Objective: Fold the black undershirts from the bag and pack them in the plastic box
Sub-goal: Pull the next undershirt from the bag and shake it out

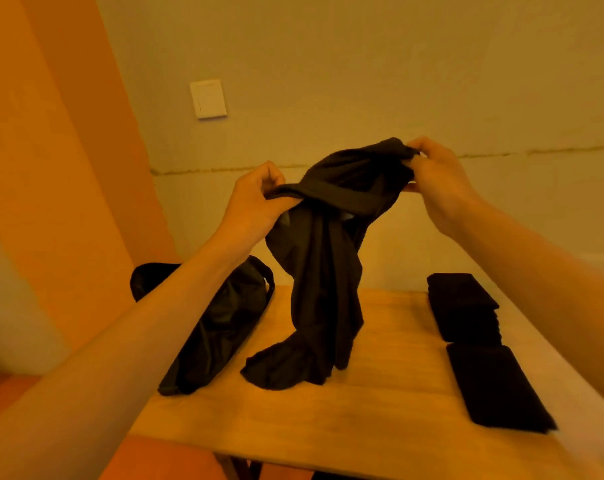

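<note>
Now two hands (255, 199) (439, 181) lift one undershirt (324, 271) (two folded stacks (463, 306) beside).

Both hands hold a black undershirt (323, 268) up over a wooden table (380, 403): the left hand (259, 199) pinches a strap at nine o'clock, the right hand (435, 181) grips bunched fabric at two o'clock. Its lower end trails on the tabletop. A black bag (220, 327) lies at eight o'clock; two folded black stacks (466, 306) (494, 389) sit at four o'clock.
</note>
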The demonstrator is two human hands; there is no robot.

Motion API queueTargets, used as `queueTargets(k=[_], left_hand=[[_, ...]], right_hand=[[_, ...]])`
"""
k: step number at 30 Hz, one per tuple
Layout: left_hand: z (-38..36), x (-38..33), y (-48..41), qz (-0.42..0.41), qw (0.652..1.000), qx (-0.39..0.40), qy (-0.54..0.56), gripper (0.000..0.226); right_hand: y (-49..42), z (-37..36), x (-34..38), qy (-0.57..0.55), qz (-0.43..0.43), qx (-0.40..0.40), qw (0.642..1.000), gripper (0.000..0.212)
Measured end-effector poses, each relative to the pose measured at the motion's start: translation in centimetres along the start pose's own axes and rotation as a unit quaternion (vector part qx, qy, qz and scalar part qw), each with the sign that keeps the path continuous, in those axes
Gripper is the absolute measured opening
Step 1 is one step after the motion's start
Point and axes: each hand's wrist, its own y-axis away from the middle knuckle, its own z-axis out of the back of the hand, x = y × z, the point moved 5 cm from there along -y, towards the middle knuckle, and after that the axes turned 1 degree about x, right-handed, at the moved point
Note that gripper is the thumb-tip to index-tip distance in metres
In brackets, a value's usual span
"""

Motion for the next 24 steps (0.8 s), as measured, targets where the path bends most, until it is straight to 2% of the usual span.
queueTargets(k=[3,5,8,10,13,14,16,18,19,21,22,24], left_hand=[[-0.2,3.1,1.7,0.084,0.989,0.095,0.075,0.027],[-0.6,4.9,3.0,0.125,0.976,0.139,0.108,0.024],[-0.3,8.0,3.9,0.136,0.974,0.128,0.131,0.026],[0.5,9.4,3.9,0.144,0.963,0.109,0.2,0.03],[0.9,10.3,4.2,0.214,0.896,0.139,0.364,0.017],[0.3,10.6,4.6,0.253,0.888,0.166,0.346,0.025],[-1.6,10.9,5.7,0.305,0.893,0.253,0.213,0.041],[-4.1,10.3,7.2,0.338,0.878,0.327,0.086,0.063],[-5.3,9.7,8.0,0.339,0.871,0.355,0.031,0.066],[-7.6,8.4,9.2,0.301,0.856,0.417,-0.046,0.052],[-8.6,8.1,9.7,0.28,0.85,0.444,-0.05,0.047],[-9.4,9.1,9.8,0.278,0.851,0.441,-0.058,0.048]], right_hand=[[-0.3,1.1,-0.1,-0.023,-0.015,-0.025,0.999,0.017],[0.2,1.2,-1.2,-0.017,-0.034,0.027,0.999,0.017],[1.0,1.3,-3.6,0.059,-0.048,0.123,0.99,0.015],[1.3,1.6,-4.7,0.087,-0.054,0.156,0.982,0.015],[1.5,1.4,-5.3,0.099,-0.06,0.213,0.97,0.014],[1.8,1.0,-5.3,0.099,-0.065,0.244,0.962,0.013],[2.4,-0.4,-4.9,0.088,-0.082,0.318,0.941,0.013],[3.0,-1.8,-4.4,0.08,-0.088,0.373,0.92,0.012],[3.2,-2.5,-4.3,0.08,-0.089,0.388,0.914,0.01],[4.0,-3.7,-4.4,0.09,-0.096,0.422,0.897,0.01],[4.4,-4.0,-4.7,0.098,-0.102,0.444,0.885,0.013],[5.0,-4.0,-5.4,0.108,-0.115,0.47,0.868,0.016]])
